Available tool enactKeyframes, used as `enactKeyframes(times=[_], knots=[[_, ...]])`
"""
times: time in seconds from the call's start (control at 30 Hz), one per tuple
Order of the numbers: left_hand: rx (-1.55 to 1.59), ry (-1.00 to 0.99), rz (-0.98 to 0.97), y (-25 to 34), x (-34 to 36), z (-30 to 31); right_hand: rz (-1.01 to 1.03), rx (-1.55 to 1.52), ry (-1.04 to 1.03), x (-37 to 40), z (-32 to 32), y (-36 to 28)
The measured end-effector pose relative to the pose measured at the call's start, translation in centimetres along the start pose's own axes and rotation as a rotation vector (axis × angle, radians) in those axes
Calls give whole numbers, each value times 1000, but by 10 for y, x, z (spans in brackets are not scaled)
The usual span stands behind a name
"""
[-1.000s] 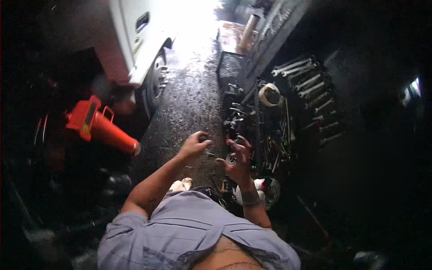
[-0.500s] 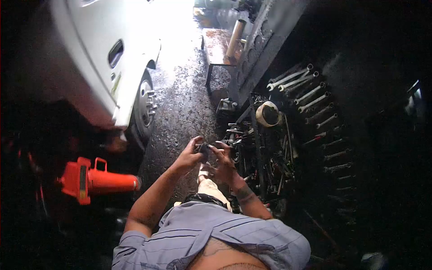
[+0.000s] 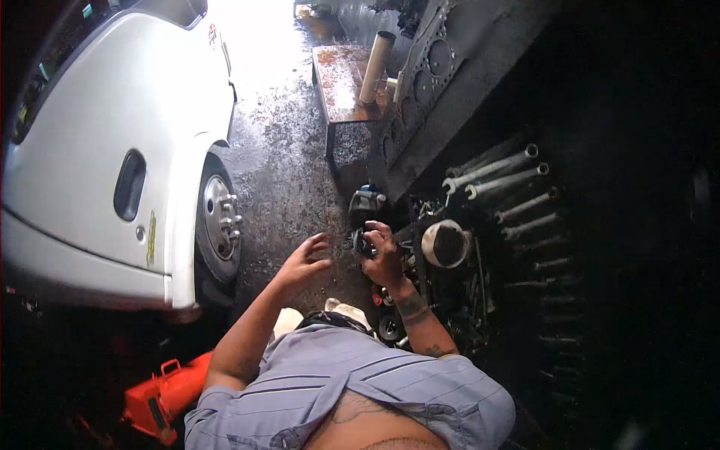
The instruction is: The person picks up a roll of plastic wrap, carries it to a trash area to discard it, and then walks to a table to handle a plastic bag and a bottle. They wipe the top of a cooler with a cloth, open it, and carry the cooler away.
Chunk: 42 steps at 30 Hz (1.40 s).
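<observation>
My left hand (image 3: 303,262) is held over the floor with its fingers apart and nothing between them. To its right, my right hand (image 3: 382,255) grips a small dark object (image 3: 362,244) between thumb and fingers; what it is cannot be made out. Just beyond that hand lies a grey metal part (image 3: 366,201) with a blue top. A roll of light tape (image 3: 445,244) sits to the right of my right hand, by a cluttered tool rack.
A white vehicle (image 3: 105,172) with a wheel (image 3: 217,217) stands at the left. An orange object (image 3: 161,397) lies at lower left. Ahead is a rusty table (image 3: 337,82) bearing a tube (image 3: 377,67). Several wrenches (image 3: 510,169) hang at the right.
My hands have parted: the left has moved left and opened, while the right has shifted right with the dark object. The view has turned, showing more of the vehicle.
</observation>
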State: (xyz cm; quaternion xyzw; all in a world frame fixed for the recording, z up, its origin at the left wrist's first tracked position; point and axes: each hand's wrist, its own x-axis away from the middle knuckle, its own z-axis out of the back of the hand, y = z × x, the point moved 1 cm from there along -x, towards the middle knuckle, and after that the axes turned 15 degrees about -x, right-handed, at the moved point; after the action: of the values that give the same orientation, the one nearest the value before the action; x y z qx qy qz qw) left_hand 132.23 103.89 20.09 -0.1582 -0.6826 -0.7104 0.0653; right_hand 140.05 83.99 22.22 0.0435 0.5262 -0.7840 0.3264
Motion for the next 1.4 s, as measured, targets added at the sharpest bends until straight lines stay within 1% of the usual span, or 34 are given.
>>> enactKeyframes(times=[0.07, 0.13, 0.2, 0.27, 0.3, 0.37, 0.4, 0.47, 0.5, 0.53, 0.6, 0.63, 0.7, 0.73, 0.77, 0.83, 0.87, 0.93, 0.97, 1.0, 1.07, 1.1, 1.13, 1.2, 1.27, 1.33, 1.37, 1.4], knots=[[-22, 85, 118, -15, -6, 40, -25, -33, 6, -29, -10, 23], [-235, 220, 91, -69, -18, 91, -23, -15, 40, -62, -22, 39], [-42, 315, 250, -62, -15, 130, -56, 8, 43, -93, -39, 67], [3, 411, 350, -59, -24, 175, -122, 47, 101, -118, -57, 96], [-30, 362, 345, -66, -34, 197, -123, 81, 112, -134, -67, 111], [58, 465, 372, -75, -63, 249, -108, 153, 155, -169, -88, 137], [41, 439, 371, -73, -80, 271, -124, 163, 180, -186, -98, 144], [110, 474, 267, -66, -114, 307, -173, 54, 233, -229, -115, 158], [26, 446, 271, -60, -133, 327, -199, 36, 247, -253, -122, 163], [-68, 480, 319, -14, -146, 327, -205, 41, 239, -278, -124, 165], [-145, 429, 240, 2, -185, 348, -82, 73, 269, -327, -128, 171], [-146, 429, 244, 12, -204, 357, -61, 87, 291, -349, -132, 183], [-193, 410, 134, 30, -241, 370, -50, 87, 316, -391, -137, 214], [-207, 399, 113, 24, -262, 379, -32, 91, 340, -412, -140, 231], [-262, 394, 133, 24, -283, 388, -125, 26, 347, -432, -142, 249], [-400, 375, 187, 27, -316, 402, -122, -15, 370, -475, -137, 268], [-401, 373, 199, 26, -328, 409, -119, -49, 401, -496, -132, 275], [-523, 417, 203, 33, -351, 420, -105, -99, 437, -541, -115, 287], [-611, 415, 248, 43, -359, 426, 53, 25, 456, -566, -101, 290], [-641, 477, 282, 47, -366, 432, 216, 145, 475, -591, -89, 292], [-674, 483, 404, 65, -381, 444, -3, 178, 548, -637, -54, 295], [-672, 479, 417, 65, -387, 453, -17, 203, 562, -659, -37, 303], [-690, 493, 398, 63, -394, 465, -26, 231, 572, -684, -20, 315], [-690, 523, 392, 67, -408, 477, 155, 431, 646, -726, 7, 338], [-730, 552, 482, 79, -422, 492, 108, 516, 523, -749, 19, 390], [-769, 514, 474, 66, -439, 514, 166, 717, 422, -757, 23, 461], [-809, 477, 495, 69, -451, 524, -95, 870, 332, -759, 25, 477], [-848, 429, 523, 71, -458, 532, -262, 784, 223, -765, 33, 512]])
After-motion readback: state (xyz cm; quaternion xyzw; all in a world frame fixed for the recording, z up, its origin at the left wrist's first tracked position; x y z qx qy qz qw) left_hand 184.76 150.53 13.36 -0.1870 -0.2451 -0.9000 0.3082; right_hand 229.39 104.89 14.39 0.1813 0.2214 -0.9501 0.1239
